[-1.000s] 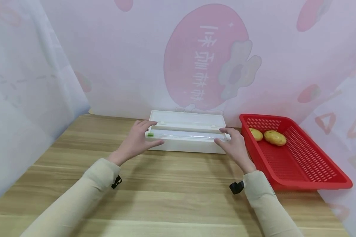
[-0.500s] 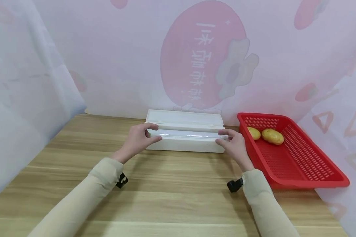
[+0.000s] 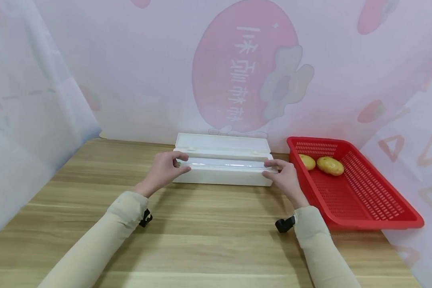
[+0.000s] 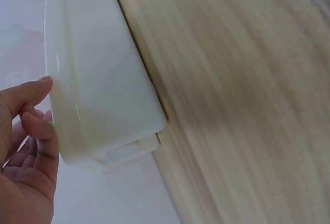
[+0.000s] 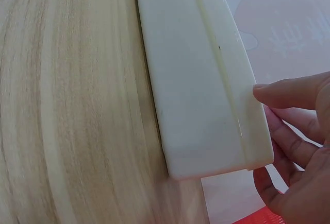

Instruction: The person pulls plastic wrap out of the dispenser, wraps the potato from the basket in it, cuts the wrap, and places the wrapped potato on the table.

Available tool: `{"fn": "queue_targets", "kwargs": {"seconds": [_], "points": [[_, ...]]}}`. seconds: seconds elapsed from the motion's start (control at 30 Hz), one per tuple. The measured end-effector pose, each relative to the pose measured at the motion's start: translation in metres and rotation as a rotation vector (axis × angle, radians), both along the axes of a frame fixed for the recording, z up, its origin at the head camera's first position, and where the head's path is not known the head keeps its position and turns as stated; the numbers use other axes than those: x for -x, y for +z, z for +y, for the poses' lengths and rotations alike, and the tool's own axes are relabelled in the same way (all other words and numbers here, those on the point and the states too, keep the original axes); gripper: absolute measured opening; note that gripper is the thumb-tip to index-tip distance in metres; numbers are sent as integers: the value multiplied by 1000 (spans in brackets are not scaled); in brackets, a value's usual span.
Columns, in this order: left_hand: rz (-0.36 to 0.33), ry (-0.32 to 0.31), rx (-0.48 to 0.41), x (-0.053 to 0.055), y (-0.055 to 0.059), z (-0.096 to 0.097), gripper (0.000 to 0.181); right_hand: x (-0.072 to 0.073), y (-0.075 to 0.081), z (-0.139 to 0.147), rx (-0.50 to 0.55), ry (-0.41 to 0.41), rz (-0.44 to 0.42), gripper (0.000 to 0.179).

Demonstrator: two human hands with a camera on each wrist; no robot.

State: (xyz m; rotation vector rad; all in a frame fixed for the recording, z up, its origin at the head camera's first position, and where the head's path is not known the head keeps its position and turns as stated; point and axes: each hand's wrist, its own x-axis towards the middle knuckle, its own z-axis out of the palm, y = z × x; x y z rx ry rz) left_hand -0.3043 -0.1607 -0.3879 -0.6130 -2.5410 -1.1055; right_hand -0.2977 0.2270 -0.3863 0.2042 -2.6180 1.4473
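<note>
A long white cling film dispenser (image 3: 221, 177) stands against the back wall with its lid (image 3: 221, 142) tipped back. A glossy clear strip (image 3: 223, 163) runs along its open top. My left hand (image 3: 163, 169) is at the left end, thumb at the front rim and curled fingers over the top edge. A bit of the green piece (image 4: 52, 124) shows beside its fingers in the left wrist view. At the right end, my right hand (image 3: 284, 176) holds the corner between thumb and bent fingers. The thumb (image 5: 263, 92) lies on the upper edge; the inside of the dispenser is hidden in both wrist views.
A red plastic basket (image 3: 374, 221) stands to the right, close beside the right hand. Inside it lie a potato (image 3: 330, 166) and a second potato (image 3: 307, 161). The wooden table (image 3: 209, 232) stretches in front, and a printed cloth wall (image 3: 147, 80) rises behind.
Both hands have closed in on the ends of the dispenser, their thumbs and fingers drawing nearer together. The green piece at the left end is now mostly covered by the left hand.
</note>
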Motion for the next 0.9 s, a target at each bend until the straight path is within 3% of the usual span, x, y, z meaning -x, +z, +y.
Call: {"fn": "queue_targets", "kwargs": {"seconds": [0.6,0.9], "points": [[-114,-7,76,7,17,2,10,0,1,-1,18,-18,-38,30],[-152,26,7,7,17,6,4,2,0,-3,33,-53,-55,28]]}}
